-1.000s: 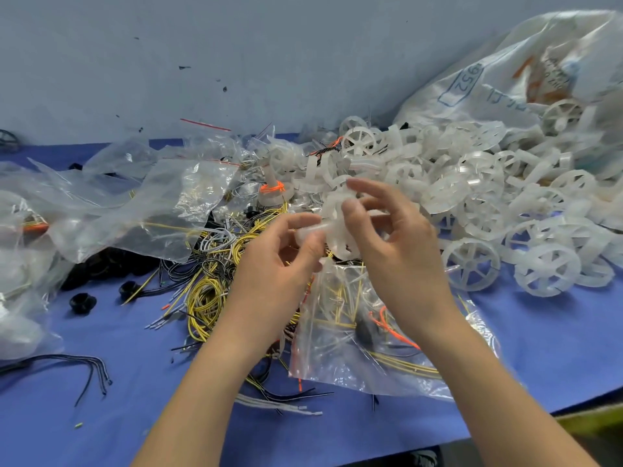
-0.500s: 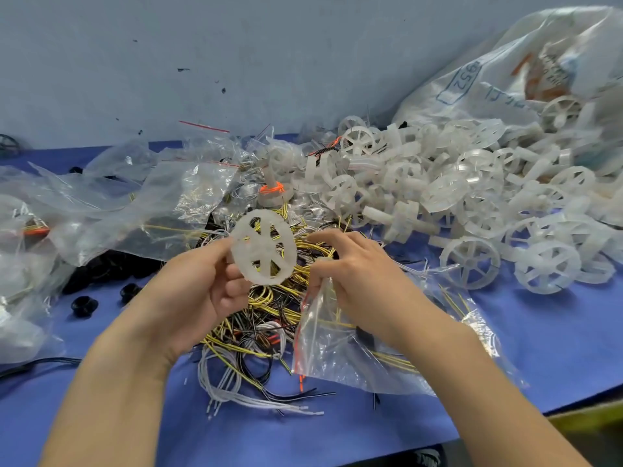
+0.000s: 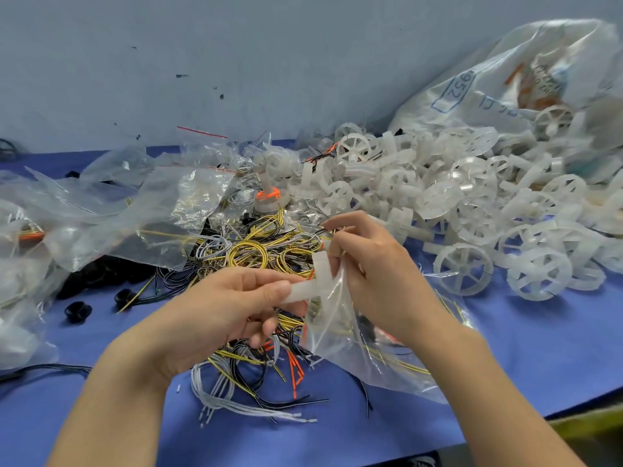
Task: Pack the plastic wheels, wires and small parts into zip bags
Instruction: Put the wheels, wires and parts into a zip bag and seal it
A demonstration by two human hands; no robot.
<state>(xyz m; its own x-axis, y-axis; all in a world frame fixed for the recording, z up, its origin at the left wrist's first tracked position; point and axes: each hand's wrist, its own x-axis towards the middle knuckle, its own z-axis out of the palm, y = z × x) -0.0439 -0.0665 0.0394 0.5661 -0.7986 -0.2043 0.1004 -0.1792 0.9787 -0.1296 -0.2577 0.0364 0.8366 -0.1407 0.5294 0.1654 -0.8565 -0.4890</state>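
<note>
Two bare hands meet mid-frame, each gripping something.

The left forearm enters from 7 o'clock; the left hand (image 3: 229, 311), thumb on top and fingers curled beneath, pinches a white wheel (image 3: 312, 284) that points toward 3 o'clock. The right forearm enters from 5 o'clock; the right hand (image 3: 381, 278), its back to the camera, pinches the mouth of a zip bag (image 3: 340, 335) with curled fingers.

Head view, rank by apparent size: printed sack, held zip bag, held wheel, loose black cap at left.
1. printed sack
2. zip bag
3. wheel, seen edge-on and nearer the camera, so its margin over the cap is unsure
4. black cap
</note>
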